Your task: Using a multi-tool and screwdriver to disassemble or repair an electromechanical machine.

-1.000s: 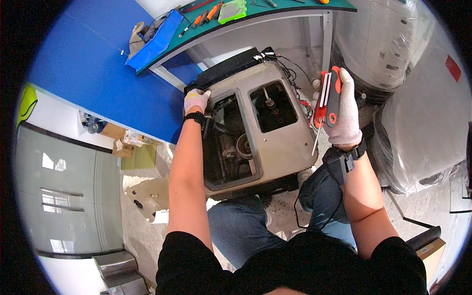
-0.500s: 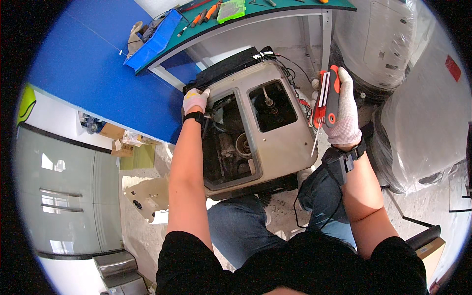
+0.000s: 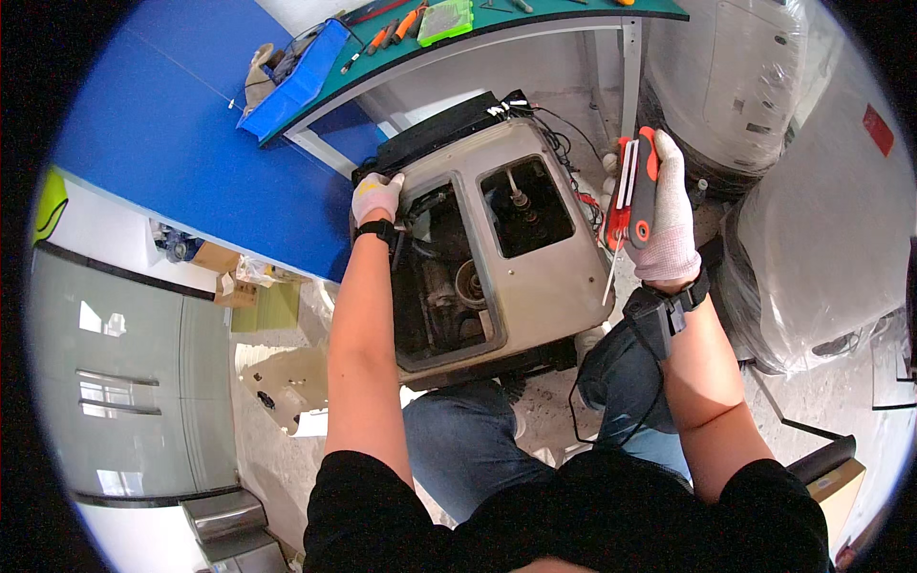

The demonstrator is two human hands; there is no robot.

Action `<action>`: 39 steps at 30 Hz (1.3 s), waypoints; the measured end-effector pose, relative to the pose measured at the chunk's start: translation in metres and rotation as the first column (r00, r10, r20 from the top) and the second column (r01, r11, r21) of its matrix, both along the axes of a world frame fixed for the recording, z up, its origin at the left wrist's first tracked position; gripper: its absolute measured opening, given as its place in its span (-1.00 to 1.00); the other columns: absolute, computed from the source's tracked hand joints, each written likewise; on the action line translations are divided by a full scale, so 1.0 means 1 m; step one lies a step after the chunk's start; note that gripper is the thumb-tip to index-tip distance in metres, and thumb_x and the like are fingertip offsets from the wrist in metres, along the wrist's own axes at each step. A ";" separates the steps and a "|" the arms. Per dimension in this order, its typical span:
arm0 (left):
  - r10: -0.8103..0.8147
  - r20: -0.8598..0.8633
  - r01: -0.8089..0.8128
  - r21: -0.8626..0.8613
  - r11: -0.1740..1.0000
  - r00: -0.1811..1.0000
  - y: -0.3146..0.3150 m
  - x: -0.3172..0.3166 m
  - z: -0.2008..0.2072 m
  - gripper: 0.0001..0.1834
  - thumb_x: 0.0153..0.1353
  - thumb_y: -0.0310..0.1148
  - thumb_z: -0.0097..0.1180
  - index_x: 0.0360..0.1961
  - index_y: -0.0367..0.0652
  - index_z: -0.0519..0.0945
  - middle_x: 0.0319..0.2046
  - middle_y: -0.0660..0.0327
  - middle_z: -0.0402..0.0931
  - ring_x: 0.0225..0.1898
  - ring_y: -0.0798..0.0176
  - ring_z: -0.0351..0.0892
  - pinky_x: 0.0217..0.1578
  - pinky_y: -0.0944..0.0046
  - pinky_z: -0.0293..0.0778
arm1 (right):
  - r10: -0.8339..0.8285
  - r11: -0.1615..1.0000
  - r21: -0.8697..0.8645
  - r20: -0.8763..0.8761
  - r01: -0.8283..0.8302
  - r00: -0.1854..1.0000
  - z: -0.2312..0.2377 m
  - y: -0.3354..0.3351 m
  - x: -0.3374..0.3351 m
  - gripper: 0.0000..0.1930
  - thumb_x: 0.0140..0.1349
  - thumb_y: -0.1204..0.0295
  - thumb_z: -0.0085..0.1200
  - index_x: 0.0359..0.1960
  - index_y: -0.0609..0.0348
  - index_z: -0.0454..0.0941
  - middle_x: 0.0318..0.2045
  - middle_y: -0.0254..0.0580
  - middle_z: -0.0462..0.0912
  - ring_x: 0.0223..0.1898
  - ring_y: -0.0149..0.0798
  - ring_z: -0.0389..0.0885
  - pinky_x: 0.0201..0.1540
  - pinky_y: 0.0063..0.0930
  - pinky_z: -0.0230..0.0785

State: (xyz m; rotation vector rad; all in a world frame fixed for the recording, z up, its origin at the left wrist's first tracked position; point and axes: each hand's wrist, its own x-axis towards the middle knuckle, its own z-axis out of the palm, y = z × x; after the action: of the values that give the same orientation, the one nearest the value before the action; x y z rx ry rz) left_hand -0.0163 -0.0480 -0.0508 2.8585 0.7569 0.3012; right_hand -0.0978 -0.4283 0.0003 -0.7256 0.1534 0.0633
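Observation:
Between my knees stands a beige machine housing [image 3: 544,286] with two openings; dark mechanical parts, including a round wheel [image 3: 470,284], show inside them. My left hand [image 3: 378,195], in a light glove, grips the housing's far left corner, its fingertips partly hidden. Off the right side of the housing, my right hand [image 3: 671,205], gloved too, is closed around a red and grey folding hex key set [image 3: 632,191]. One thin key points down from the set, its tip apart from the housing.
Beyond the housing is a green-topped workbench [image 3: 516,23] with pliers, a green case [image 3: 445,21] and a blue bin [image 3: 296,81]. Cables [image 3: 565,143] lie at the housing's far right. Plastic-wrapped machines [image 3: 812,248] stand on the right, a blue panel [image 3: 210,143] on the left.
The whole view has shifted very slightly. Both hands keep their places, the left on the housing corner and the right around the hex key set.

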 end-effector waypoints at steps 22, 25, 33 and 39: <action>0.387 0.392 0.520 -0.793 -0.317 0.834 0.077 -0.008 -0.019 -0.77 0.25 -0.20 0.02 -0.44 -0.13 0.47 -0.42 0.27 0.44 -0.57 0.46 0.35 -0.78 0.50 0.09 | -0.006 0.999 -0.036 0.019 0.007 1.000 0.006 0.001 -0.006 -0.45 0.20 -0.13 -0.06 -0.16 0.14 0.52 -0.41 -0.29 0.59 -0.48 -0.42 0.49 -0.45 -0.57 0.36; 0.519 0.256 0.494 -0.776 -0.393 0.816 0.077 -0.019 -0.004 -0.85 0.20 -0.31 -0.03 -0.43 -0.14 0.47 -0.43 0.24 0.45 -0.56 0.42 0.37 -0.79 0.50 0.10 | -0.018 0.999 -0.049 0.019 0.019 1.000 0.008 0.005 -0.007 -0.46 0.21 -0.13 -0.06 -0.15 0.14 0.53 -0.41 -0.31 0.59 -0.49 -0.44 0.48 -0.45 -0.59 0.33; 0.261 0.374 0.270 -0.893 0.359 0.890 0.095 -0.058 0.012 -0.76 0.17 -0.24 0.08 -0.26 -0.17 0.57 -0.42 0.29 0.47 -0.60 0.44 0.35 -0.72 0.48 0.17 | 0.049 0.998 -0.047 0.058 -0.046 0.997 0.002 0.004 -0.005 -0.47 0.24 -0.09 -0.07 -0.14 0.18 0.51 -0.41 -0.30 0.58 -0.47 -0.45 0.51 -0.45 -0.59 0.40; -0.027 0.179 0.107 -0.457 0.883 0.984 0.115 -0.088 0.007 -0.66 0.12 -0.19 0.20 -0.15 -0.18 0.65 -0.33 0.20 0.62 -0.32 0.34 0.55 -0.26 0.33 0.45 | 0.135 0.991 0.005 0.073 -0.135 0.988 0.001 0.009 -0.004 -0.51 0.29 -0.06 -0.12 -0.15 0.16 0.47 -0.41 -0.33 0.54 -0.49 -0.46 0.48 -0.47 -0.61 0.40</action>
State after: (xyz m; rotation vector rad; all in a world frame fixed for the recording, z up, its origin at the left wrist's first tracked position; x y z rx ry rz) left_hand -0.1040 0.0671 -0.0439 2.3643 0.5971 0.2977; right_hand -0.1020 -0.4195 0.0017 -0.7263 0.0343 0.1667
